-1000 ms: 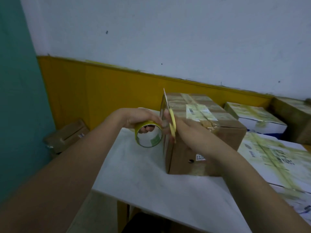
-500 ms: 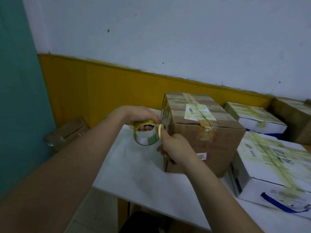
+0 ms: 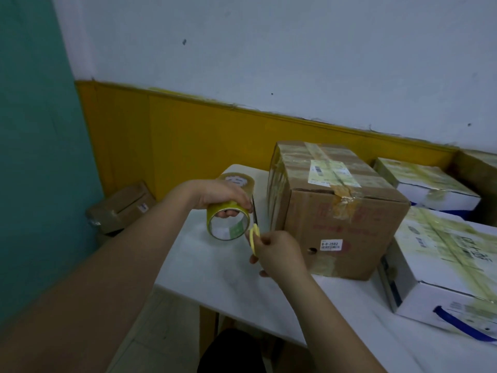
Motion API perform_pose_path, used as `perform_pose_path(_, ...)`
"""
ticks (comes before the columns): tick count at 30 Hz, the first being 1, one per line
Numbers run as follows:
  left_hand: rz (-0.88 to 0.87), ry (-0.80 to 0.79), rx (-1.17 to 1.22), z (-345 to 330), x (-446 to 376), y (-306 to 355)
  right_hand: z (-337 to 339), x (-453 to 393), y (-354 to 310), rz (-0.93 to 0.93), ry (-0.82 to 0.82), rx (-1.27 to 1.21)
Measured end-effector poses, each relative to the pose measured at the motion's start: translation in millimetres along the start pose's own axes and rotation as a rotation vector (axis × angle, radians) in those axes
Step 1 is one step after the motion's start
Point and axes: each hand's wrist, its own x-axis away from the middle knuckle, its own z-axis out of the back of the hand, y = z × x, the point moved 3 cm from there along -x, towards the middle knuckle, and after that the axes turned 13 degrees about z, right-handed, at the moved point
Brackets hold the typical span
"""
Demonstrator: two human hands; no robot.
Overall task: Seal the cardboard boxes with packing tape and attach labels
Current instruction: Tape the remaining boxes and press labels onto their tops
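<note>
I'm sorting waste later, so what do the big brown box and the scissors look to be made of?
Brown box: matte corrugated cardboard, by its folded flaps, under glossy clear tape. Scissors: handle loops look like smooth yellow plastic; the thin dark blades are probably metal, though too dim to confirm.

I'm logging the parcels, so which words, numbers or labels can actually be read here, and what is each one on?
"B-0-2502": small white sticker on the front of the brown cardboard box.
Red print on that front: too faint to read.
Shipping label on the box top: barcode visible, text too small.
Dark characters on the near white box: blurred under tape, unreadable.
</note>
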Motion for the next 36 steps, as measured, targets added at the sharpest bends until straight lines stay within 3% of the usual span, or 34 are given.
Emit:
perform_pose_path(6,0.066,0.138,-0.02,-1.5,26.3,-47.4,-31.8,3.7,2.7,-0.251,-0.156,-0.202)
perform_pose_path(10,0.049,0.293,0.148,-7.6,48.5,-72.5,-41.5,-3.8,9.7,-0.118,-0.152,0.186)
perform_pose_path(13,-0.022,0.326,0.419,-26.7,67.6,-82.6,-47.3,-3.0,7.5,-0.018,-0.073,0.524)
perform_pose_path(16,-0.05,0.326,0.573,-48.3,82.6,-87.8,-50.8,-5.3,2.5,0.06,-0.057,0.694)
perform_pose_path(19,-0.057,0.354,0.662,-64.7,96.5,-91.9,-48.7,-6.3,-5.5,0.181,0.04,0.566)
perform_pose_path(21,-0.072,0.414,0.627,-73.0,104.6,-92.3,-47.7,-3.8,-19.5,0.31,0.099,0.259)
perform_pose_path(24,-0.096,0.526,0.526,-82.4,119.5,-89.8,-51.0,0.9,-42.7,0.373,0.005,-0.037)
perform_pose_path(31,0.01,0.6,0.52,-97.4,148.1,-109.0,-68.6,10.6,-63.4,0.456,0.022,0.184)
perform_pose_path(36,0.116,0.57,0.488,-102.5,160.0,-128.5,-87.2,20.2,-64.1,0.486,-0.095,0.109)
